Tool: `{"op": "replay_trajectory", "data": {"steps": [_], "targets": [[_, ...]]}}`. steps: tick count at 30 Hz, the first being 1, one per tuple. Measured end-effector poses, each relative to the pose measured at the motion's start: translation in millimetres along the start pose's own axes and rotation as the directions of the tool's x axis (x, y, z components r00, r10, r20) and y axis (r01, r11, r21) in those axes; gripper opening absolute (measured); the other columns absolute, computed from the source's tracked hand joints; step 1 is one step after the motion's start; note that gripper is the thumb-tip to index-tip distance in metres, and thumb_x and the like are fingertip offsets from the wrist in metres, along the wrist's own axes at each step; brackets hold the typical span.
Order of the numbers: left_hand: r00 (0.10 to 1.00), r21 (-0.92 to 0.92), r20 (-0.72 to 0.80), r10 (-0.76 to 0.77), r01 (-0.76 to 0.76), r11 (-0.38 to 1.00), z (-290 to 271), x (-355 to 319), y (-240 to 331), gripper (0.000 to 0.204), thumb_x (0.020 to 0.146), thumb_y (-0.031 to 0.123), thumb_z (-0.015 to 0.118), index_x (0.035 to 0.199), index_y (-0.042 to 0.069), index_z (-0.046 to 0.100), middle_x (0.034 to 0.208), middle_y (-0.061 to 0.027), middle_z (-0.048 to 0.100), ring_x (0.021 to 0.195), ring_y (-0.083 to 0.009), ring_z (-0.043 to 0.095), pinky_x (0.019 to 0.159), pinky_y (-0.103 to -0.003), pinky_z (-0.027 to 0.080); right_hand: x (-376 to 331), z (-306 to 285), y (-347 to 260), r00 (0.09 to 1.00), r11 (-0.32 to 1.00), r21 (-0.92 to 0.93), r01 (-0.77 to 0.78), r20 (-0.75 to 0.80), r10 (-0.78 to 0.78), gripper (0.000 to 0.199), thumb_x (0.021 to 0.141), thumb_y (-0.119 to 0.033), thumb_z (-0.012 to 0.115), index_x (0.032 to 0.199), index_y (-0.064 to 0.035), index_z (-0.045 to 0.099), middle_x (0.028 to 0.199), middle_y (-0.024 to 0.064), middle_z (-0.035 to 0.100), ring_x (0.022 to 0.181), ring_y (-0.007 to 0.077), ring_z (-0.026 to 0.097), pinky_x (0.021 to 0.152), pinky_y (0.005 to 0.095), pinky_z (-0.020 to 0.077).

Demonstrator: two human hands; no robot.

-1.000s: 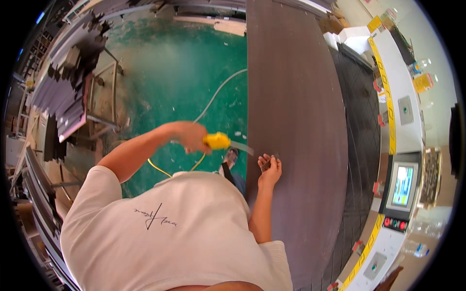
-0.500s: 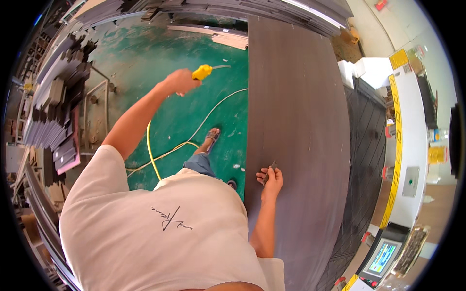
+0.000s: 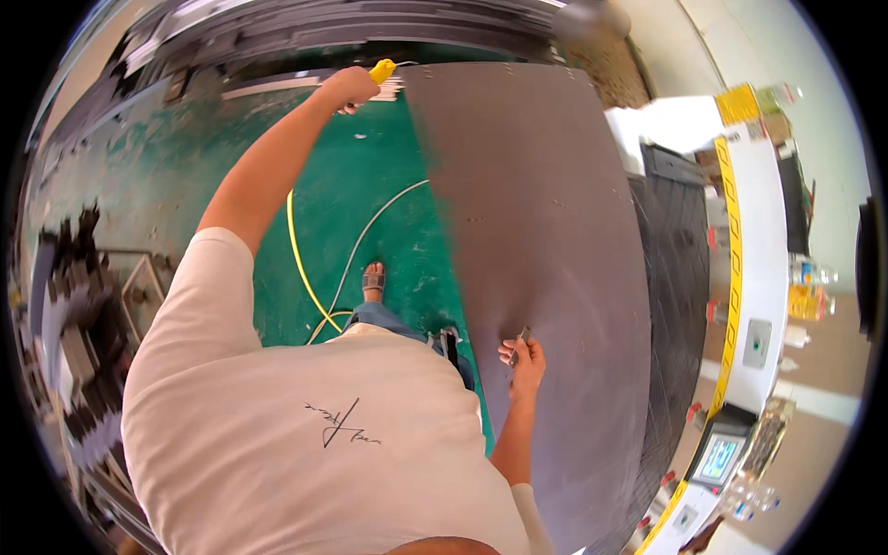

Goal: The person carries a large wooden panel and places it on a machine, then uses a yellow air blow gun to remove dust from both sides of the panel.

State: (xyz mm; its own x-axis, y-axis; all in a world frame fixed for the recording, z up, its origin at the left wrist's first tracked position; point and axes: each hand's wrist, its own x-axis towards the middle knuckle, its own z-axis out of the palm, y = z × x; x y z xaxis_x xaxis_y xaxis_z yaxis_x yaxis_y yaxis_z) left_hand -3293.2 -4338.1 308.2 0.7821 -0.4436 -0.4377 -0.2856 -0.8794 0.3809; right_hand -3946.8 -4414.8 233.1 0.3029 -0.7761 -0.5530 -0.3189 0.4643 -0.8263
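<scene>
My left hand point(image 3: 350, 89) is stretched far forward and closed around a yellow air blow gun point(image 3: 382, 71). Its thin nozzle reaches over the far left corner of a large dark brown board point(image 3: 546, 185). A yellow hose point(image 3: 298, 240) curves over the floor by my legs. Above the near part of the board, my right hand point(image 3: 527, 368) pinches a small, flat, dark grey piece point(image 3: 520, 344) between thumb and fingers. I cannot make out its exact kind.
A machine bed point(image 3: 680, 268) runs along the board's right side, with a white, yellow-striped rail point(image 3: 760, 268) and a control screen point(image 3: 719, 457). Stacked dark panels point(image 3: 370, 32) stand at the back. More strips sit on a rack point(image 3: 88, 351) at left. The floor point(image 3: 398, 240) is green.
My left hand has moved farther forward with the blow gun, out to the board's far corner. My right hand still holds the small piece over the board. The whole view has shifted.
</scene>
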Motion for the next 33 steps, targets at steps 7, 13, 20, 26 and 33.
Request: {"op": "replay_trajectory", "data": {"steps": [7, 13, 20, 26, 33], "targets": [[0.962, -0.059, 0.193, 0.194, -0.186, 0.981, 53, 78, 178, 0.023, 0.086, 0.02, 0.055, 0.074, 0.0, 0.056, 0.053, -0.0106, 0.05, 0.046, -0.0256, 0.054, 0.048, -0.043, 0.042, 18, -25, -18, 0.981, 0.994, 0.11, 0.012, -0.195, 0.01, 0.016, 0.101, -0.014, 0.062, 0.105, 0.0012, 0.064, 0.094, 0.0138, 0.074, 0.079, 0.0232, 0.072, 0.069, 0.0339, 0.0586], [0.957, -0.041, 0.091, 0.275, -0.272, 0.961, 95, 75, 340, 0.025, 0.084, 0.026, 0.057, 0.075, 0.003, 0.062, 0.058, -0.0071, 0.059, 0.047, -0.0224, 0.057, 0.051, -0.04, 0.047, 31, -120, -43, 0.896, 0.991, 0.012, 0.134, -0.429, -0.116, 0.019, 0.098, -0.017, 0.068, 0.097, 0.0018, 0.069, 0.086, 0.0076, 0.069, 0.075, 0.0156, 0.064, 0.069, 0.0295, 0.0508], [0.823, -0.157, 0.411, 0.393, -0.36, 0.92, 204, 17, 455, 0.023, 0.088, 0.023, 0.065, 0.077, 0.004, 0.061, 0.051, -0.0039, 0.051, 0.034, -0.0196, 0.048, 0.035, -0.037, 0.036, 2, -329, -197, 0.449, 0.797, -0.527, 0.295, -0.66, -0.602, 0.025, 0.094, -0.02, 0.075, 0.081, 0.0003, 0.066, 0.066, 0.0035, 0.057, 0.063, 0.0124, 0.051, 0.06, 0.033, 0.0439], [0.417, -0.092, 0.802, 0.427, -0.621, 0.778, 342, -226, 450, 0.037, 0.084, 0.041, 0.075, 0.083, 0.005, 0.072, 0.061, -0.0062, 0.065, 0.054, -0.0204, 0.066, 0.051, -0.038, 0.05, 38, -504, -341, -0.059, 0.432, -0.901, -0.028, -0.43, -0.901, 0.023, 0.099, -0.024, 0.064, 0.108, -0.0061, 0.074, 0.091, 0.0125, 0.075, 0.078, 0.0283, 0.072, 0.072, 0.0392, 0.0554], [0.025, -0.005, 0.998, 0.063, -0.899, 0.438, 371, -343, 384, 0.038, 0.083, 0.045, 0.067, 0.08, 0.007, 0.07, 0.063, -0.0083, 0.066, 0.055, -0.0226, 0.065, 0.057, -0.039, 0.052, 118, -646, -382, 0.256, 0.321, -0.698, -0.64, -0.588, -0.767, 0.038, 0.1, -0.041, 0.054, 0.132, -0.0259, 0.068, 0.117, 0.0172, 0.073, 0.107, 0.0408, 0.07, 0.091, 0.0542, 0.0557]]}}
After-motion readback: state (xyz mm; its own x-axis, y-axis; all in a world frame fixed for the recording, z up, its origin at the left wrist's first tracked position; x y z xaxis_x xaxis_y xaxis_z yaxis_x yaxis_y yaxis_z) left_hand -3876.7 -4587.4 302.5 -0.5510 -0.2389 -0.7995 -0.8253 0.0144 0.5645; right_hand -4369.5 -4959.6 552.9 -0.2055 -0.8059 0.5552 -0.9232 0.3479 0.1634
